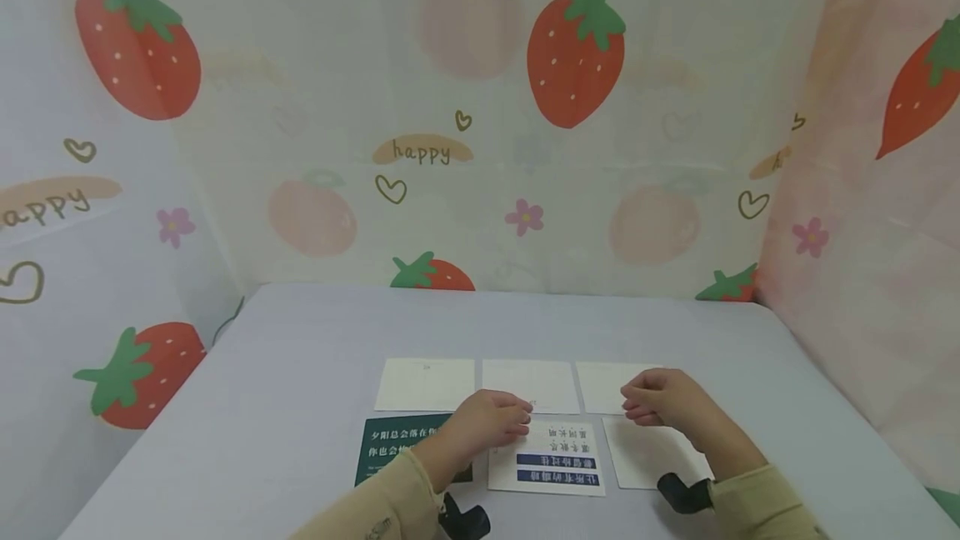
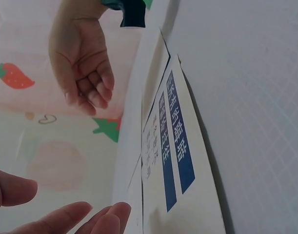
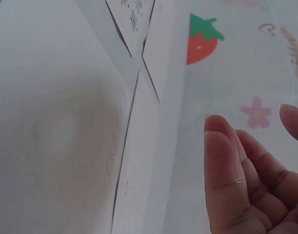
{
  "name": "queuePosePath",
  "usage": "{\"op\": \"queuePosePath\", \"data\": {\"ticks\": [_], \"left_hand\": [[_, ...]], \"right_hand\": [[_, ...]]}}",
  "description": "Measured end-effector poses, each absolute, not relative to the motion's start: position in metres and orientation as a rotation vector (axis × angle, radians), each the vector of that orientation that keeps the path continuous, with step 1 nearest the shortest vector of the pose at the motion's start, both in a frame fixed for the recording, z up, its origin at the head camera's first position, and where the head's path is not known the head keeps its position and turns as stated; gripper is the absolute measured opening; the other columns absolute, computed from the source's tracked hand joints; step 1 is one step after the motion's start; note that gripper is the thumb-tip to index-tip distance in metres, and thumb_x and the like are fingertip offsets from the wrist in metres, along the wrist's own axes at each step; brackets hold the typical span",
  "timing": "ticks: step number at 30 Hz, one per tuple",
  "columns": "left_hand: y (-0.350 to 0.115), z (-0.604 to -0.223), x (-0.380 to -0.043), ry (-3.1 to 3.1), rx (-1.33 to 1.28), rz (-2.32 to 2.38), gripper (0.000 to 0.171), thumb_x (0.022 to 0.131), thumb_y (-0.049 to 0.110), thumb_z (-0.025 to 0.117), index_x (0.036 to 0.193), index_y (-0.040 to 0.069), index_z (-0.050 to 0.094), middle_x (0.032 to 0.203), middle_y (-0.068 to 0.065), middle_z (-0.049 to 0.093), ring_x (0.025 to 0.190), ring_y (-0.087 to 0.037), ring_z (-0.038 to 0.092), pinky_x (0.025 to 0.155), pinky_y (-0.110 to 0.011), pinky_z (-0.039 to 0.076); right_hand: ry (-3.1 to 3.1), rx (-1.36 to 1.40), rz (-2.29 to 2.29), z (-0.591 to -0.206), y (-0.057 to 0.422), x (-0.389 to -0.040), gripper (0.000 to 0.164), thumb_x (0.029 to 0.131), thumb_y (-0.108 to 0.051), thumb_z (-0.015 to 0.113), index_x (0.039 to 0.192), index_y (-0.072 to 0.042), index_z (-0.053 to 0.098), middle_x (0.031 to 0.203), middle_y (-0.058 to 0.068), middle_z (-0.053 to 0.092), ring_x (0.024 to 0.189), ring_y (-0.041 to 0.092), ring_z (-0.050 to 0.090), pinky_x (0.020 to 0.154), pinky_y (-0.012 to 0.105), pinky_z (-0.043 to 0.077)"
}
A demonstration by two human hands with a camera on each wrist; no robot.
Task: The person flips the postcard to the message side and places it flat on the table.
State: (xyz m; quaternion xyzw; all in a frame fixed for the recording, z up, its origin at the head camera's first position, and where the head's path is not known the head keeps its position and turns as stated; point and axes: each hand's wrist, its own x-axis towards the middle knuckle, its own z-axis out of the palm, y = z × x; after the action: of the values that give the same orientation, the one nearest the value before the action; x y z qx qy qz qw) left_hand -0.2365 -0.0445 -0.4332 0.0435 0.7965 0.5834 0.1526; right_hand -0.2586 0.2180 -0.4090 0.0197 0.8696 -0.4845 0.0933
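My left hand (image 1: pixel 491 423) hovers by the upper left corner of a white postcard with blue bars of printed writing (image 1: pixel 558 477); that writing appears upside down in the head view. Its fingers are relaxed and hold nothing, as the left wrist view confirms. Over the right-hand cards floats my right hand (image 1: pixel 660 398), loosely curled, thumb apart from the fingers (image 3: pixel 222 165), nothing held. Below it lie a blank white card (image 1: pixel 648 461) and the back right card (image 1: pixel 596 382). A dark green card with white writing (image 1: pixel 382 440) is partly hidden by the left forearm.
Two more white cards, the back left one (image 1: pixel 424 390) and back middle one (image 1: pixel 528 377), complete a back row of three. The white table (image 1: pixel 225 398) meets a strawberry-printed curtain (image 1: pixel 480 232) behind and at both sides. Black straps (image 1: pixel 686 494) show at the wrists.
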Motion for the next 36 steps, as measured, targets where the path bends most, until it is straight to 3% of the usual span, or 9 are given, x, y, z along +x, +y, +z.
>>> {"op": "queuePosePath", "data": {"ticks": [18, 36], "left_hand": [[-0.078, -0.439, -0.234, 2.273, 0.068, 1.709, 0.03, 0.089, 0.016, 0.054, 0.111, -0.003, 0.061, 0.105, -0.013, 0.063, 0.089, -0.019, 0.064, 0.076, -0.033, 0.053], [-0.089, -0.442, -0.229, 2.249, -0.02, 1.685, 0.031, 0.089, 0.02, 0.055, 0.114, 0.002, 0.06, 0.109, -0.01, 0.061, 0.088, -0.016, 0.062, 0.081, -0.034, 0.052]], "right_hand": [[2.525, 0.143, -1.372, -0.432, 0.194, -0.252, 0.016, 0.087, -0.015, 0.061, 0.092, -0.001, 0.062, 0.079, 0.008, 0.065, 0.067, 0.017, 0.064, 0.061, 0.029, 0.054], [2.521, 0.15, -1.355, -0.438, 0.191, -0.246, 0.017, 0.087, -0.014, 0.06, 0.098, -0.002, 0.059, 0.08, 0.007, 0.064, 0.068, 0.016, 0.064, 0.06, 0.029, 0.054]]}}
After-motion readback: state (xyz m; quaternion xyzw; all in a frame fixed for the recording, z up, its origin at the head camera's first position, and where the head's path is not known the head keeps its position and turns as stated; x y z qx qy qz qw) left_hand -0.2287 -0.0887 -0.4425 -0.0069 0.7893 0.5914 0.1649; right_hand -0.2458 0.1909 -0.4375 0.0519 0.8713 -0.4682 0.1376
